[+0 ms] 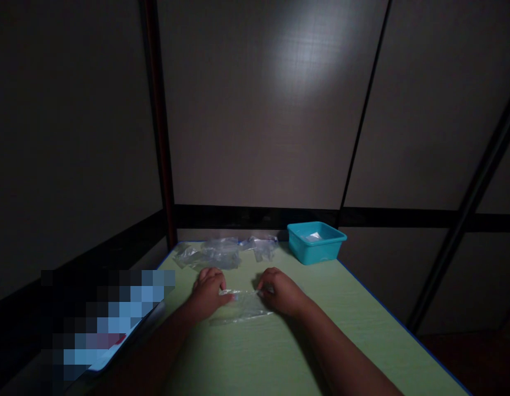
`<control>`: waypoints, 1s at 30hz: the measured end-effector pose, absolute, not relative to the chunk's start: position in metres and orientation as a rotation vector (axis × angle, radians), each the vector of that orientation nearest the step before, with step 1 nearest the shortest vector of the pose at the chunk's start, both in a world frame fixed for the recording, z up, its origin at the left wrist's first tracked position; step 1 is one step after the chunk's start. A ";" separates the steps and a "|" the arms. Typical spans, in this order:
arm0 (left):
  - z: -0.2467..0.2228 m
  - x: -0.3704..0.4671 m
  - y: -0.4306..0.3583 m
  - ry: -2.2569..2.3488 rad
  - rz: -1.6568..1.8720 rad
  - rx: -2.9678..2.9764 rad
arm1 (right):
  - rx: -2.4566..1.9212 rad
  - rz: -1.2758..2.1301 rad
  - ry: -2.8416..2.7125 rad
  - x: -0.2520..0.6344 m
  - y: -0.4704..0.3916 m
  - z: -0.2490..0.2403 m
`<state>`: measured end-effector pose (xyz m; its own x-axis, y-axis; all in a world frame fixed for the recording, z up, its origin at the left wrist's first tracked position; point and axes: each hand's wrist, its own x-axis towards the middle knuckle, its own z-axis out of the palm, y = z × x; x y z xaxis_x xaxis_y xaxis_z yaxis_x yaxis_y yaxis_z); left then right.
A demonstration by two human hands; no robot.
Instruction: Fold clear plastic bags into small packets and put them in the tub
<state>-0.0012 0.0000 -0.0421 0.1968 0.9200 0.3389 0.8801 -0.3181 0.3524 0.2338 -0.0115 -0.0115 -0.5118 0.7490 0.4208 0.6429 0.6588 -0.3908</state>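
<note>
A clear plastic bag [247, 308] lies across the green table [238, 357] between my two hands. At the bag's left end, my left hand [208, 291] has its thumb and fingers closed on the upper edge. My right hand [281, 291] pinches the bag's upper right part, with its fingers curled. Beyond my hands, more crumpled clear plastic bags [219, 253] are spread near the table's back edge.
A turquoise basket [321, 250] with something pale inside stands at the back right corner. At the lower left is a blurred blue-and-white object [110, 355] beside the table. Dark panelled walls [258, 121] rise behind and to the left.
</note>
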 end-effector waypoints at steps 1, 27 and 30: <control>-0.043 -0.002 0.000 1.762 0.768 2.374 | -1.077 0.246 -2.312 0.234 -0.011 -0.012; -0.037 0.003 -0.006 1.398 0.819 2.499 | -0.961 0.373 -2.350 0.227 -0.017 -0.010; -0.034 0.005 -0.008 1.392 0.831 2.487 | -1.044 0.348 -2.311 0.225 -0.018 -0.009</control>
